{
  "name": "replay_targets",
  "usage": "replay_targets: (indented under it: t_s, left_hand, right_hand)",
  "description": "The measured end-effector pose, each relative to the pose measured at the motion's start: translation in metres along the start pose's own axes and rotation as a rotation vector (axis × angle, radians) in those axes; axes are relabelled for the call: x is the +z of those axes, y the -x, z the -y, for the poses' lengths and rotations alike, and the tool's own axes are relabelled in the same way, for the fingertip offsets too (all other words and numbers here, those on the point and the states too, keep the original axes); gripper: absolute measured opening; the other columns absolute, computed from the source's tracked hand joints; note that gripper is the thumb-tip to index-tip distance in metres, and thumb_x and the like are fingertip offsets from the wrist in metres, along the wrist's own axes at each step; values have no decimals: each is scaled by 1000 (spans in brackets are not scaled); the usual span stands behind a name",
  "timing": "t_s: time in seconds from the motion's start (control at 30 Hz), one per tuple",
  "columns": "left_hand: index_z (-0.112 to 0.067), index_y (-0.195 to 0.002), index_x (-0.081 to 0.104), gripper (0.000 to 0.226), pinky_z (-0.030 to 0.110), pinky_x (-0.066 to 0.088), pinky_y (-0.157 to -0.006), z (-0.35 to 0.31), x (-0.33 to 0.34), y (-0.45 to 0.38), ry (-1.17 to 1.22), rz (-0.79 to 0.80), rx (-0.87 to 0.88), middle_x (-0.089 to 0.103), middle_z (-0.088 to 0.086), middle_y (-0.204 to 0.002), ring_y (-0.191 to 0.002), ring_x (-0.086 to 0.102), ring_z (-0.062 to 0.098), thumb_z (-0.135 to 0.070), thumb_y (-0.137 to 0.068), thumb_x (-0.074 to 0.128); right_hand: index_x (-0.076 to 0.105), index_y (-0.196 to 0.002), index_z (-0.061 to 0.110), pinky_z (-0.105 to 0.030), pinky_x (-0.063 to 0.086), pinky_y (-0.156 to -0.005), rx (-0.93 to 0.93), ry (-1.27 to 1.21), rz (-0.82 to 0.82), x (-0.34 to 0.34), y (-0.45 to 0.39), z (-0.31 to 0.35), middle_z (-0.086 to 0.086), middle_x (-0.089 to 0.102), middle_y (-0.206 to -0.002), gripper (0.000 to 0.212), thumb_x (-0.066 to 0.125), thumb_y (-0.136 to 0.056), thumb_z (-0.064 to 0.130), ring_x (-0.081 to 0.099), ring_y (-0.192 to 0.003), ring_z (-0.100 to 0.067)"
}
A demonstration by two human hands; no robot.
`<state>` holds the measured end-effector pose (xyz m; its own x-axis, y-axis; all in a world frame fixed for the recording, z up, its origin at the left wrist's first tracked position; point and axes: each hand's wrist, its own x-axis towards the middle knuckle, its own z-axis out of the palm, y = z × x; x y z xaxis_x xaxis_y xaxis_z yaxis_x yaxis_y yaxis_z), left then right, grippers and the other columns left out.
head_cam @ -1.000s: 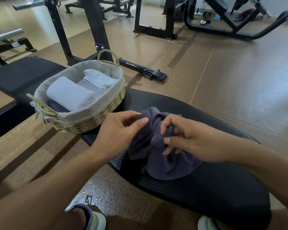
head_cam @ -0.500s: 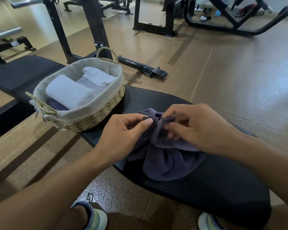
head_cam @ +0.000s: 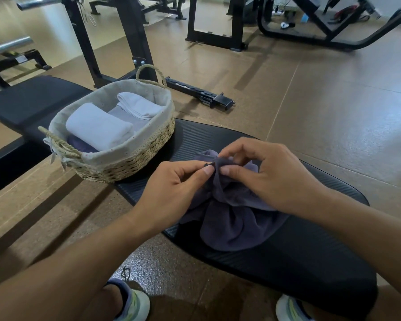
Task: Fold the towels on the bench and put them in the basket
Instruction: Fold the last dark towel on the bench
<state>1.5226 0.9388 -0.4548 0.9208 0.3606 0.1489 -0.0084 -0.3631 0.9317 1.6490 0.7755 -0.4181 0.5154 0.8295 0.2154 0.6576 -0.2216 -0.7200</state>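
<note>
A crumpled dark purple towel lies on the black ribbed bench pad in front of me. My left hand pinches its upper edge between thumb and forefinger. My right hand pinches the same bunched edge just to the right, fingertips almost touching the left hand's. A woven straw basket with a grey cloth liner stands on the bench to the left. It holds two folded white towels, a grey one and a purple one underneath.
Black weight-rack uprights rise behind the basket, and a loose black bar lies on the brown floor beyond it. Another black bench pad extends left. More gym machines stand at the far back. My two shoes show at the bottom edge.
Both hands have worked along the towel's top edge and come together. The right hand has shifted from gripping a fold to pinching the edge beside the left hand.
</note>
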Motion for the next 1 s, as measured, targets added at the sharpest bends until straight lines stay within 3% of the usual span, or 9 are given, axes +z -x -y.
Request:
replay_targets:
  t_s: [0.13, 0.3, 0.47, 0.67, 0.73, 0.83, 0.9, 1.0]
  left_hand:
    - [-22, -92, 80, 22, 43, 54, -74, 0, 0, 0, 34, 5, 5, 74, 13, -82, -75, 61, 9, -30, -95, 60]
    - [-24, -89, 79, 19, 32, 54, -75, -3, 2, 2, 57, -41, 14, 77, 1, -79, -76, 65, 6, -29, -93, 61]
    - [-18, -101, 80, 27, 52, 55, -92, -5, 3, 5, 114, -3, -25, 79, 9, -96, -101, 73, 33, -25, -97, 55]
    - [-11, -104, 79, 27, 61, 55, -88, -6, 7, 7, 219, -12, -76, 76, 26, -95, -99, 70, 47, -23, -93, 58]
    - [-9, -101, 79, 20, 54, 57, -87, -8, 10, 8, 237, -12, -80, 78, 20, -92, -93, 75, 37, -18, -91, 64]
    - [-11, -100, 79, 15, 29, 62, -77, -9, 14, 9, 233, 9, -58, 80, 5, -89, -83, 74, 12, -4, -92, 69]
    - [-13, -100, 78, 16, 17, 57, -73, -9, 15, 10, 237, 24, -36, 80, 0, -89, -82, 74, 5, -4, -89, 70]
    - [-15, -100, 78, 17, 14, 55, -73, -9, 14, 9, 231, 30, -13, 80, -3, -90, -83, 74, 3, -8, -87, 72]
  right_hand:
    - [64, -83, 28, -25, 51, -64, 7, 0, -33, 3, -1, -4, 8, 69, -75, 15, 80, -83, 30, 63, -66, -9]
    - [67, -81, 27, -28, 51, -59, 18, -30, 5, 6, -1, -5, 6, 68, -71, 15, 81, -81, 33, 60, -60, -11]
    - [69, -81, 27, -38, 56, -65, 60, -107, -13, 7, -1, -8, 4, 71, -72, 14, 83, -80, 31, 66, -66, -19]
    - [68, -81, 27, -32, 54, -60, 64, -103, -10, 6, -1, -7, 4, 71, -72, 16, 83, -80, 33, 64, -61, -12]
    - [66, -80, 27, -27, 52, -58, 59, -91, -4, 5, 0, -5, 6, 71, -72, 21, 83, -78, 40, 61, -58, -6]
    - [66, -79, 28, -21, 51, -58, 43, -73, -3, 4, 1, -4, 9, 70, -72, 24, 83, -75, 45, 61, -60, -4]
    - [66, -80, 27, -23, 52, -61, 26, -55, 1, 3, 1, -4, 8, 70, -74, 20, 84, -77, 36, 65, -65, -7]
    - [66, -80, 28, -26, 53, -64, 4, -14, 2, 3, 1, -5, 7, 71, -75, 19, 85, -79, 29, 66, -68, -11]
